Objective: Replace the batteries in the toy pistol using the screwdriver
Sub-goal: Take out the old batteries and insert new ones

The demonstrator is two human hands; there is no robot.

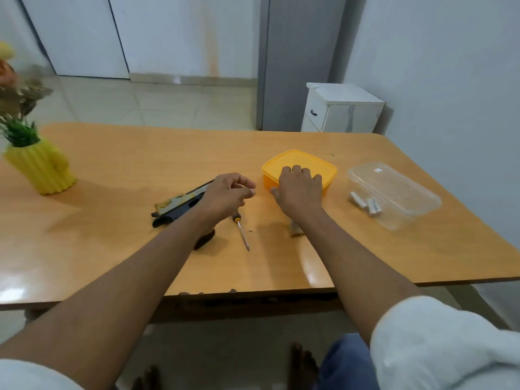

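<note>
The black toy pistol [180, 205] with pale yellow markings lies on the wooden table [140, 164], its grip partly under my left forearm. Just right of it lies the thin screwdriver [242, 233], handle pointing away from me. My left hand [226, 195] hovers over the pistol's right end, fingers curled, thumb and forefinger tips together; nothing shows between them. My right hand [299, 190] grips the near edge of a shut yellow box [298, 160], fingers bent on the lid, thumb at its side. A few white batteries [365, 204] lie in a clear container [399, 192].
A small greyish object [296, 231] lies on the table, half hidden under my right wrist. At the table's far left stands a yellow ribbed vase [42, 170] with a plant. A white cabinet [342, 108] stands on the floor beyond the table.
</note>
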